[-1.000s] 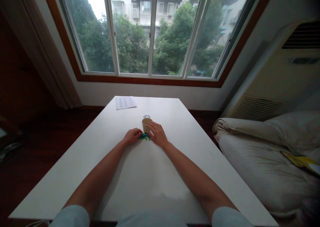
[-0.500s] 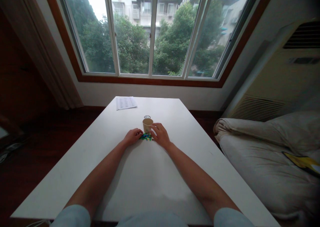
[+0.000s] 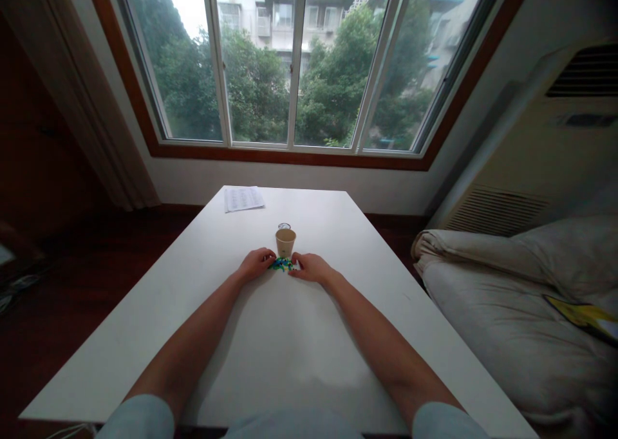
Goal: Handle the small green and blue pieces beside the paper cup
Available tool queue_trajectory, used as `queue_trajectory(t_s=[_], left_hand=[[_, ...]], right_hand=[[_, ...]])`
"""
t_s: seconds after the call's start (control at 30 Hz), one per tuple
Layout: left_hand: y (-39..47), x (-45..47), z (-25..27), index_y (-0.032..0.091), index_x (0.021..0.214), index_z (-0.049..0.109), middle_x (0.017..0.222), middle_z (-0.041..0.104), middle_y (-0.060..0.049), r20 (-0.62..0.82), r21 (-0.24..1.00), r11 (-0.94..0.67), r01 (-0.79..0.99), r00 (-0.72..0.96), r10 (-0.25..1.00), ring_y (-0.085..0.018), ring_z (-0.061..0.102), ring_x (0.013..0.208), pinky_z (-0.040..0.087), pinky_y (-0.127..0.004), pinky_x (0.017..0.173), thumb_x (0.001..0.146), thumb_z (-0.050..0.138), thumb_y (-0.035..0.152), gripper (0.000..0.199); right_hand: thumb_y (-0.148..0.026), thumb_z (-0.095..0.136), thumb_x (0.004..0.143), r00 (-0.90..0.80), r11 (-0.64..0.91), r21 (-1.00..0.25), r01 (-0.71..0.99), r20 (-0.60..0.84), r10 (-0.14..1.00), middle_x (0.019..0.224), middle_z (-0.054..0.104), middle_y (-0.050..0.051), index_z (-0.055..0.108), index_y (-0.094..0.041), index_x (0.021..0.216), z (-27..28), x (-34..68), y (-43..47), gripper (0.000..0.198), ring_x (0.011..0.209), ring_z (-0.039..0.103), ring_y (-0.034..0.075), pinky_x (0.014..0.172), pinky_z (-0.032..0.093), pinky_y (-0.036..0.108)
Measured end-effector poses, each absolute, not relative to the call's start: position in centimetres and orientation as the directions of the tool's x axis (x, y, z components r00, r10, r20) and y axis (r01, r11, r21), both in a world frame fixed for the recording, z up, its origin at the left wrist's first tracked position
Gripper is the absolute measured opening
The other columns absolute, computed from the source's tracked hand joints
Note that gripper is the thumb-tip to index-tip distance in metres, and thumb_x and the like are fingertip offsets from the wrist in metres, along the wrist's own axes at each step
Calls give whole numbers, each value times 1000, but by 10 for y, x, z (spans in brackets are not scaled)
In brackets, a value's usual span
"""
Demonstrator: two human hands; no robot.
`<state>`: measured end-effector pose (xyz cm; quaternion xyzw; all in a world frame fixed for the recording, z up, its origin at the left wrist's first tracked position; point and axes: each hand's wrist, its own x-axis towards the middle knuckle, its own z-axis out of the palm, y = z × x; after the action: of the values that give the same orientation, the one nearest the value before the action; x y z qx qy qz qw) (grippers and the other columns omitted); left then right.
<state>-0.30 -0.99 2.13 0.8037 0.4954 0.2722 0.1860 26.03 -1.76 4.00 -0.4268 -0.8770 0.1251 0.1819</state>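
Observation:
A small pile of blue, green and yellow bead-like pieces [image 3: 282,264] lies on the white table. Just behind it a tan paper cup [image 3: 286,243] stands upright, its inside bottom hidden. My left hand [image 3: 257,264] rests at the pile's left edge with its fingers curled together; anything between the fingertips is too small to make out. On the right edge of the pile is my right hand [image 3: 311,268], thumb and fingers apart, with no piece visible between them.
Behind the cup lies a thin dark loop [image 3: 284,226]. Printed papers [image 3: 244,199] rest at the table's far left corner. The white table [image 3: 290,336] reaches toward the window. Right of it is a couch-like seat with a pale cover [image 3: 483,297].
My right hand has moved down from beside the cup to the pile's right edge, uncovering the cup's right side. My left hand stays almost still at the left edge.

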Motion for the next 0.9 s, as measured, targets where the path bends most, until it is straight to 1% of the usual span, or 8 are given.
queue_trajectory(t_s=[0.07,0.2,0.27,0.4,0.5,0.67,0.77,0.9], left_hand=[[-10,-3,22,23,98,74,91,68,-3,256,569,-442,693,361,897,-15,57,77,43,-25,71,91,51,38,28],[-10,-3,22,23,98,74,91,69,-3,255,568,-436,698,354,900,-15,57,77,43,-25,71,90,52,37,27],[-10,-3,21,23,98,74,90,69,-3,257,564,-435,702,351,900,-15,57,77,43,-25,71,90,52,37,27],[-9,-3,21,23,98,74,90,68,-3,256,562,-435,704,352,900,-15,57,77,42,-25,70,91,52,38,27],[-9,-3,21,23,98,74,91,68,-3,257,563,-443,698,362,896,-15,57,77,42,-25,70,90,52,38,27],[-9,-4,20,23,98,74,91,69,-3,267,567,-442,695,353,897,-15,57,79,43,-25,73,90,53,37,27],[-10,-3,21,23,98,74,91,69,-3,267,565,-443,696,354,896,-15,57,78,43,-25,73,90,53,36,26],[-11,-2,22,23,98,74,91,69,-3,257,565,-433,702,348,901,-15,57,79,43,-25,73,90,53,37,27]], right_hand=[[-43,78,75,-563,599,-365,713,212,799,66,60,-3,64,-26,95,38,259,-16,30,61,54,14,57,26,24],[-27,69,80,-560,599,-304,740,214,800,68,63,-1,65,-25,90,34,256,-13,11,63,55,15,58,26,25],[-22,66,80,-553,591,-265,762,207,807,71,65,0,65,-25,90,33,255,-13,10,64,56,16,58,26,25],[-21,64,80,-545,580,-232,781,202,814,75,67,1,65,-24,91,33,255,-14,11,67,56,16,59,26,26],[-21,63,81,-548,592,-260,763,225,805,75,66,1,64,-23,88,34,254,-16,8,67,54,15,61,28,24],[-20,59,82,-545,634,-350,690,325,772,74,61,-1,59,-20,80,31,248,-18,2,65,48,12,62,30,22],[-20,58,83,-538,648,-396,650,361,761,73,59,-2,57,-20,80,30,246,-19,3,64,47,11,62,30,21],[-19,57,86,-531,662,-414,625,396,749,73,59,-3,58,-21,85,31,245,-19,3,65,48,11,63,31,21]])
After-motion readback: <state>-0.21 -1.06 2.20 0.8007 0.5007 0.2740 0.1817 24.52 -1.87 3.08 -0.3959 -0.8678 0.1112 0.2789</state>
